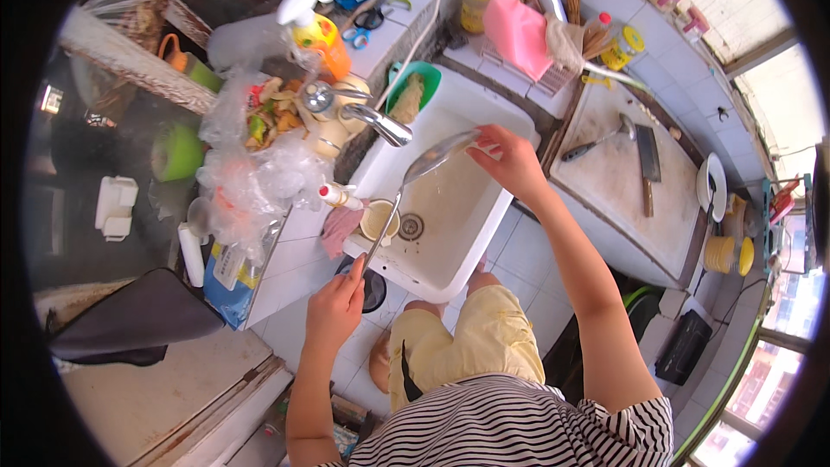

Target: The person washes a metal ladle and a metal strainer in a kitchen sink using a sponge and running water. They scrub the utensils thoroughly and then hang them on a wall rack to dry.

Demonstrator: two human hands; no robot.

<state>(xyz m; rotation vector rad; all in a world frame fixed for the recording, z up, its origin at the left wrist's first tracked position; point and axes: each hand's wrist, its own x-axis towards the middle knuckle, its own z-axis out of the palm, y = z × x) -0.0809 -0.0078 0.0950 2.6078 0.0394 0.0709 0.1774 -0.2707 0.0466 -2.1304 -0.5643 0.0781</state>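
A long-handled metal cooking utensil (433, 161) with a broad, shiny head slants over the white ceramic sink (480, 233). My left hand (334, 308) grips the end of its handle beyond the sink's near left corner. At the other end, my right hand (509, 159) has its fingers on the rim of the head; whether they also hold something small is hidden. Just left of the head is a chrome faucet (382, 123). Below the handle, a cream bowl (379, 220) sits in the sink beside the drain (410, 226).
A green basket (428, 87) with a tan scrubber hangs in the sink's far corner. Left are plastic bags (246, 194), food peelings (272, 113) and an orange spray bottle (327, 45). On the right-hand counter, a cleaver (648, 155) and a ladle (600, 141) lie on a board (616, 207).
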